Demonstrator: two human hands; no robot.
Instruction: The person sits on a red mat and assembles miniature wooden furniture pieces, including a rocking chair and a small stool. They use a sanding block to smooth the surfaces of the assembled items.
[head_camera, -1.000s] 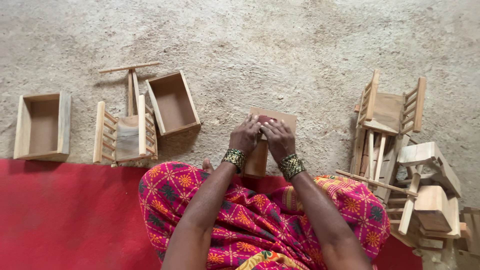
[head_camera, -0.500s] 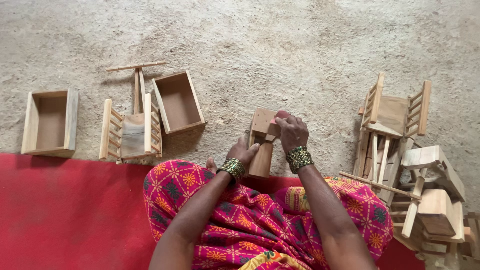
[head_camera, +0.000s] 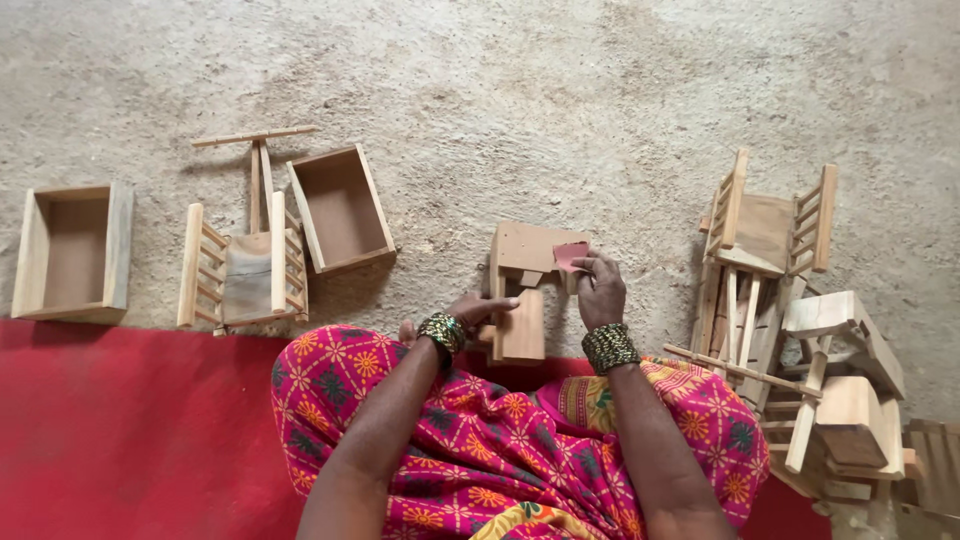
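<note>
A small wooden toy piece (head_camera: 522, 288), made of flat boards, rests on the floor in front of my knees. My left hand (head_camera: 470, 312) grips its lower left side, fingers wrapped on the edge. Over at its upper right corner, my right hand (head_camera: 598, 290) pinches a small reddish scrap of sandpaper (head_camera: 570, 256) against the wood. Both wrists wear beaded bangles. A bright pink patterned cloth covers my lap below.
To the left lie a wooden toy cart with slatted sides (head_camera: 243, 270) and two open wooden boxes (head_camera: 340, 208) (head_camera: 72, 252). A pile of several wooden toy carts (head_camera: 785, 320) stands on the right. A red mat (head_camera: 120, 430) lies under me on the rough concrete floor.
My hands have parted: the left slid down to the piece's lower left side, the right moved to the upper right corner with the sandpaper. The piece now lies more exposed.
</note>
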